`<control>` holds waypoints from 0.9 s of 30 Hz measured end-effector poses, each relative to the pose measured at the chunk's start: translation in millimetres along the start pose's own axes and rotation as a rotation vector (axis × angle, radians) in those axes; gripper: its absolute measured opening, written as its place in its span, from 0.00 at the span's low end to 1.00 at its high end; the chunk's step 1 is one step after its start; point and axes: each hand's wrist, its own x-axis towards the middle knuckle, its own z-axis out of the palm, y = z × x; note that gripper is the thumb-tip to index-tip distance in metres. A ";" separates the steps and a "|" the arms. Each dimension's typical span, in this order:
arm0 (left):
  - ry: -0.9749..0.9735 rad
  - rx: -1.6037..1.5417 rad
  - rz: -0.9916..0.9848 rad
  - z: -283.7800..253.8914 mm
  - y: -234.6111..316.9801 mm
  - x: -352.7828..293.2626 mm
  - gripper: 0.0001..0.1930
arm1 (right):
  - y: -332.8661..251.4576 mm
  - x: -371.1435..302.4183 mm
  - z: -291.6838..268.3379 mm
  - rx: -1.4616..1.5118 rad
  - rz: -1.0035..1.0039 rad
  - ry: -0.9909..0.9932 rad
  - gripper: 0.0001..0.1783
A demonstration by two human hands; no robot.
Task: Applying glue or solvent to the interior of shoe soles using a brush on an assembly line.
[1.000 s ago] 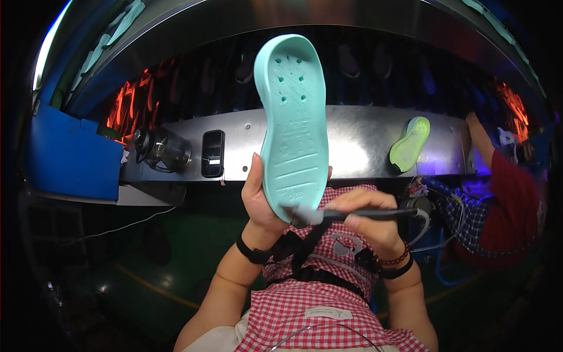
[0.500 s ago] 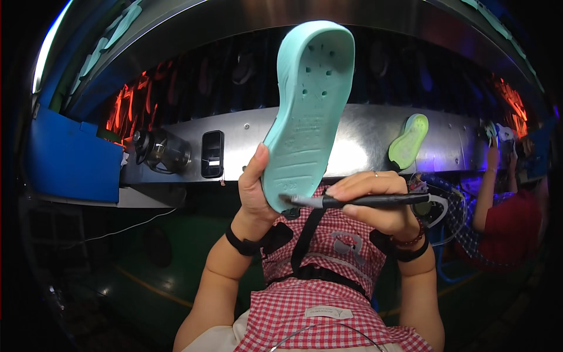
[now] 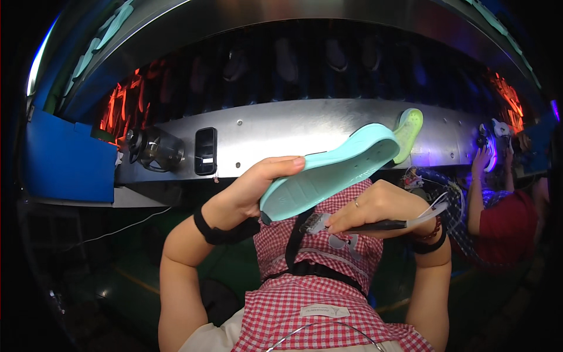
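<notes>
Turquoise sole: I hold the shoe sole (image 3: 331, 176) in front of my apron (image 3: 305, 287), tilted on its side, one end toward 2 o'clock, the other toward 8.
Left grip: my left hand (image 3: 249, 185) has its fingers (image 3: 284, 166) closed on the 8 o'clock end, thumb along the upper rim; the rest are hidden behind.
Right grip: my right hand (image 3: 384, 208) pinches the brush (image 3: 381, 225), fingers bunched tight about its handle.
Brush gap: its head points to 9 o'clock, just beside the sole's lower rim, seemingly a narrow gap apart.
Bench edge: the bench (image 3: 264, 129) runs behind the sole, its front edge passing behind my left thumb; a wide metal strip shows from 10 to 12 o'clock.
Crowded side: at 2 o'clock the sole's tip overlaps a yellow-green sole (image 3: 410, 132) in view; a co-worker in red (image 3: 507, 220) sits past 3.
Far left: a black case (image 3: 205, 141) and a glass jug (image 3: 161, 146) stand at 9.
Surfaces: matte, curved sole walls with a grooved hollow; smooth black handle, pale tube (image 3: 427, 217) behind; sheeny metal; red-and-white checked cloth.
</notes>
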 end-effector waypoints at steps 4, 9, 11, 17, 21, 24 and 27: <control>0.019 -0.063 -0.068 8.3 0.5 -2.7 0.21 | 6.0 -5.4 -3.1 0.011 -0.032 0.047 0.11; 0.111 0.088 -0.127 0.4 0.0 -10.8 0.22 | -4.2 -5.4 -9.8 -0.125 0.012 -0.044 0.11; 0.120 0.074 -0.109 -1.5 -1.2 -12.6 0.23 | -1.4 -7.5 -14.6 -0.124 0.007 0.029 0.10; 0.107 0.166 -0.130 -7.9 -3.0 -15.4 0.23 | -6.9 -15.4 -23.9 -0.221 0.085 -0.051 0.11; 0.120 0.159 -0.071 -9.1 -3.1 -19.5 0.24 | 15.7 -27.1 -19.1 -0.172 0.077 0.083 0.14; 0.154 0.216 -0.046 -17.0 -3.6 -17.8 0.25 | 9.8 -31.7 -16.8 -0.190 0.161 0.041 0.15; -0.012 -0.072 0.048 -18.1 -12.4 -8.4 0.27 | 13.2 -23.8 -5.2 0.216 0.209 0.284 0.16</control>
